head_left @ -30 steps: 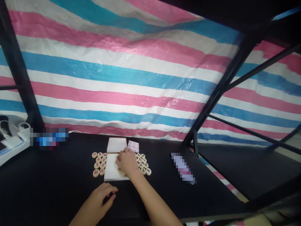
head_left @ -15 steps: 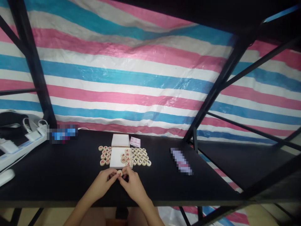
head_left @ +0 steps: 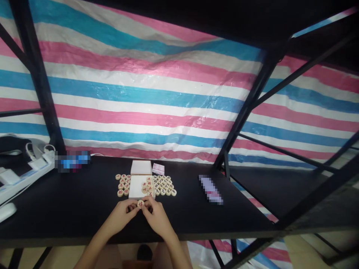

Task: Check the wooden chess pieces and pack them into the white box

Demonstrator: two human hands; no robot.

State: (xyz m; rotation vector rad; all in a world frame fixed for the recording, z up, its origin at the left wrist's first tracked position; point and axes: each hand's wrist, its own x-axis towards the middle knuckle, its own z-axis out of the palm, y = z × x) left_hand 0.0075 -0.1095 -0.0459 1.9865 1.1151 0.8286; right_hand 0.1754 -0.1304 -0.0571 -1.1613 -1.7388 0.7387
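Between my two hands, just in front of the open white box [head_left: 136, 185], is a round chess piece [head_left: 140, 204] with a red character. My left hand [head_left: 123, 215] pinches its left side, and my right hand [head_left: 154, 213] grips its right side. Several red-marked pieces lie in the right part of the box. Left of the box stand rows of red-marked pieces [head_left: 120, 185]; to its right are rows of dark-marked pieces [head_left: 163, 185]. The box's other half [head_left: 141, 167] lies behind it.
A pink and white paper [head_left: 158, 169] lies behind the dark-marked pieces. On the black table [head_left: 190, 220] are a blurred-out long object [head_left: 211, 189] at right, a blurred-out blue object [head_left: 73, 161], a white power strip [head_left: 26, 179] and a white mouse [head_left: 7, 211] at left.
The piece in my fingers has turned, so its red character shows more clearly. The whole view has shifted slightly, while both hands keep their hold.
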